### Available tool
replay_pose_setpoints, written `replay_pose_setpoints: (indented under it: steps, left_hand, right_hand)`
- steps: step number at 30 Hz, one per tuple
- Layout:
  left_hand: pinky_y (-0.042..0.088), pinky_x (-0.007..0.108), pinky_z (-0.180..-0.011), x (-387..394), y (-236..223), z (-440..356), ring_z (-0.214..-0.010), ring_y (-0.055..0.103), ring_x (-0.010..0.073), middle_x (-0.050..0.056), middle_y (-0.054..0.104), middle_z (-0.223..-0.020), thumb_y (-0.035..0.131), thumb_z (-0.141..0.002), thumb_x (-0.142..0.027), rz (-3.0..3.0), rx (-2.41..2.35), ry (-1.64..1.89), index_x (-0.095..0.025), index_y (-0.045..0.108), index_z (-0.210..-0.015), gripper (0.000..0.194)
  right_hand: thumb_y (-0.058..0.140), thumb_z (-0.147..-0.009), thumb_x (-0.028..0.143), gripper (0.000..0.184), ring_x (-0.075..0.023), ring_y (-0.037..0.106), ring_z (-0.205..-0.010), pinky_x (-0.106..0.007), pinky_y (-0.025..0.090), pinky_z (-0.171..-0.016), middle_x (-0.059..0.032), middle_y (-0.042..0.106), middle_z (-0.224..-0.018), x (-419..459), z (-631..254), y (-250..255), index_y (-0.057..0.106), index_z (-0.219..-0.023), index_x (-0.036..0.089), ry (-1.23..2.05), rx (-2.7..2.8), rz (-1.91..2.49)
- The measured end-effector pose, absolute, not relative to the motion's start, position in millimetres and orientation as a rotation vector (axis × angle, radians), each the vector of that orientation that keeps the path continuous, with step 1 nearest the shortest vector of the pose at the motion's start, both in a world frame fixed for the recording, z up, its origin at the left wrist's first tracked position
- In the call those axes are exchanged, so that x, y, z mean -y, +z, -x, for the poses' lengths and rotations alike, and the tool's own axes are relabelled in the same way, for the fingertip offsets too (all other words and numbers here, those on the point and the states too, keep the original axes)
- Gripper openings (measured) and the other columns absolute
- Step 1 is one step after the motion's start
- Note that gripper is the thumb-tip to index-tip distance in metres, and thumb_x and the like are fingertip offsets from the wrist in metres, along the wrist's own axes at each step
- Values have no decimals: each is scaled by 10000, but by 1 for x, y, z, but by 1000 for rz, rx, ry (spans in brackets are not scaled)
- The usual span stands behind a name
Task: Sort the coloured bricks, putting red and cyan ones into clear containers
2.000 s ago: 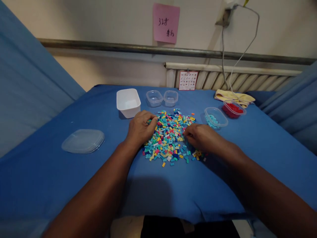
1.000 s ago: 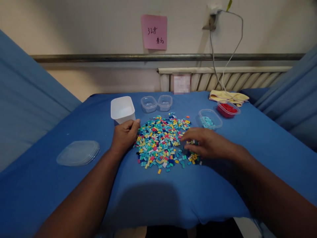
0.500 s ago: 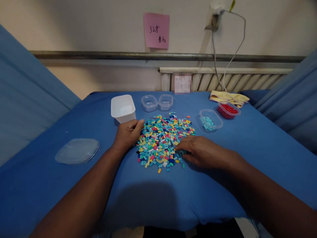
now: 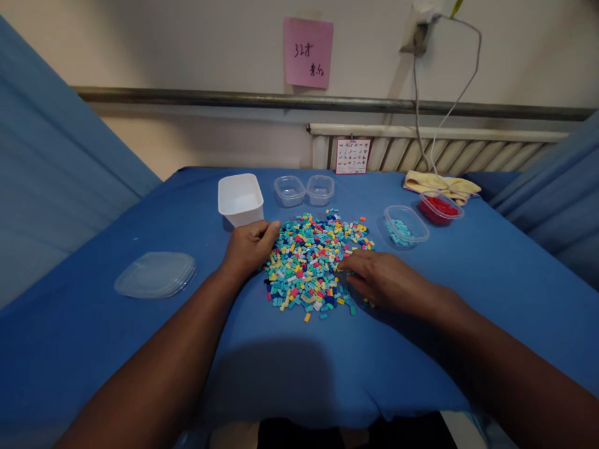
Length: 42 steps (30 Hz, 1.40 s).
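A loose pile of small toy building bricks (image 4: pixel 306 262) in turquoise, yellow, pink, white and dark blue lies spread on the blue cloth. At its left edge rests my left hand (image 4: pixel 248 249), curled into a fist with the thumb on top; I see nothing in it. My right hand (image 4: pixel 388 277) reaches over the pile's right edge, index finger and thumb slightly apart, fingertips among the bricks. Beyond it, a clear tub (image 4: pixel 418 232) contains turquoise bricks (image 4: pixel 399 231). Red pieces (image 4: pixel 440 206) fill another clear tub (image 4: pixel 461 214) farther right.
A white bin (image 4: pixel 241 194) stands behind my left hand. Two clear tubs, one left (image 4: pixel 290 192) and one right (image 4: pixel 321 191), sit behind the pile. Stacked clear lids (image 4: pixel 156 274) lie at left, a yellow cloth (image 4: pixel 437 183) at back right. A radiator (image 4: pixel 468 149) lines the wall.
The whole view has shifted slightly, so things appear a little farther right. My right hand's fingertips have shifted slightly among the bricks at the pile's edge. My left hand remains beside the pile.
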State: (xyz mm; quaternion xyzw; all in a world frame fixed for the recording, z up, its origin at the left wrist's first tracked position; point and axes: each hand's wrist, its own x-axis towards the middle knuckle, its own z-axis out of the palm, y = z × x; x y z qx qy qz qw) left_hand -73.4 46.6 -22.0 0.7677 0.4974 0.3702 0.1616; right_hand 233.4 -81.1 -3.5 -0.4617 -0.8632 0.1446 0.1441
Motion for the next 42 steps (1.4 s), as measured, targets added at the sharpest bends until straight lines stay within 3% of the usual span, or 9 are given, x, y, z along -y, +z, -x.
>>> replay_pose_setpoints:
  steps: [8, 13, 18, 26, 32, 36, 42]
  left_hand:
    - [243, 283, -543, -46, -20, 73, -557, 375, 126, -31, 376, -556, 550, -1003, -550, -2198, -1401, 1051, -206, 444, -589, 549]
    - [259, 287, -547, -45, -20, 72, -554, 394, 128, -30, 395, -543, 558, -1004, -542, -2188, -1400, 1063, -204, 471, -579, 551]
    - [297, 288, -559, -47, -20, 73, -561, 457, 137, -24, 464, -543, 559, -1012, -556, -2200, -1419, 1026, -201, 541, -604, 541]
    - [302, 287, -560, -49, -20, 75, -558, 483, 142, -23, 490, -539, 561, -1012, -565, -2217, -1438, 1016, -197, 589, -623, 537]
    - [291, 285, -563, -48, -19, 73, -560, 467, 134, -23, 481, -549, 550, -1014, -575, -2213, -1447, 1016, -188, 570, -614, 558]
    - [275, 285, -562, -47, -19, 72, -551, 443, 123, -29, 447, -541, 552, -1013, -556, -2216, -1451, 1025, -187, 538, -599, 554]
    - [274, 287, -565, -47, -22, 72, -551, 413, 118, -34, 418, -538, 557, -1013, -540, -2213, -1425, 1049, -190, 491, -591, 552]
  right_hand:
    - [602, -932, 160, 245, -183, 697, -836, -314, 565, -779, -58, 753, -1029, 71, -249, -1, 739, -1126, 218, 646, 2102, 1261]
    - [654, -907, 272, 200, -211, 693, -830, -353, 561, -787, -67, 748, -971, 56, -292, 4, 793, -1039, 213, 223, 1817, 1442]
    - [641, -875, 267, 233, -215, 676, -757, -374, 562, -767, -59, 724, -878, 46, -333, -2, 813, -1016, 199, -65, 1655, 1688]
    - [573, -987, 225, 299, -334, 724, -1128, -515, 543, -1042, -167, 796, -1175, 45, -335, -5, 788, -1186, 162, -286, 1823, 1619]
    - [631, -1023, 190, 180, -237, 748, -1006, -386, 590, -924, -87, 804, -1077, 55, -272, -14, 766, -1139, 220, 159, 2106, 1165]
    - [658, -1000, 133, 221, -242, 729, -1085, -412, 583, -984, -97, 786, -1136, 56, -244, -30, 745, -1187, 213, 304, 2306, 1007]
    - [673, -965, 102, 270, -258, 725, -1083, -427, 578, -984, -105, 778, -1154, 55, -240, -31, 749, -1205, 200, 369, 2360, 1169]
